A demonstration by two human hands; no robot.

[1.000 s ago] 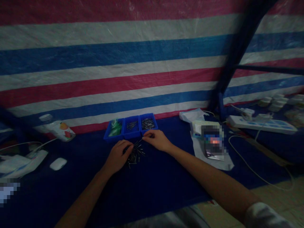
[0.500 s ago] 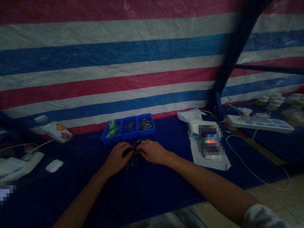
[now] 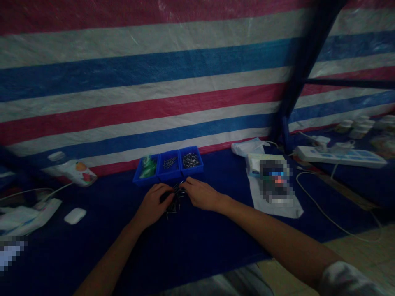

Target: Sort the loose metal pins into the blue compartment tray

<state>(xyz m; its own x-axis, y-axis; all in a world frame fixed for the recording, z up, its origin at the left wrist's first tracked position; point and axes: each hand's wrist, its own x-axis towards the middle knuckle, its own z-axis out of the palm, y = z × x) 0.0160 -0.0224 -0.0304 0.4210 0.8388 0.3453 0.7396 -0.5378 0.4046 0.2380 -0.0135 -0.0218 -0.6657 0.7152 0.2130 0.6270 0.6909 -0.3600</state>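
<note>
Three blue bins point(image 3: 169, 176) in row on table point(image 3: 185, 250): left one holds green stuff point(image 3: 148, 167), other two metal bits point(image 3: 190, 160). Loose heap point(image 3: 174, 202) of similar bits just in front of bins, between hands. Left hand point(image 3: 156, 203) curled at heap's left edge, right hand point(image 3: 202, 195) with fingertips at its right; cannot tell whether either grips bit.

1. No lettering, number or brand legible in view.
2. Bottle point(image 3: 70, 168), left rear of tabletop point(image 3: 185, 246): its label point(image 3: 82, 172) carries an orange shape and a red one, fruit-like; any wording too small and dim to read.
3. Dark item point(image 3: 276, 181) on white sheet point(image 3: 288, 212), right side: pixelated, blue and red patches, unreadable.
4. Pale item point(image 3: 10, 254), left edge: likewise pixelated.
</note>
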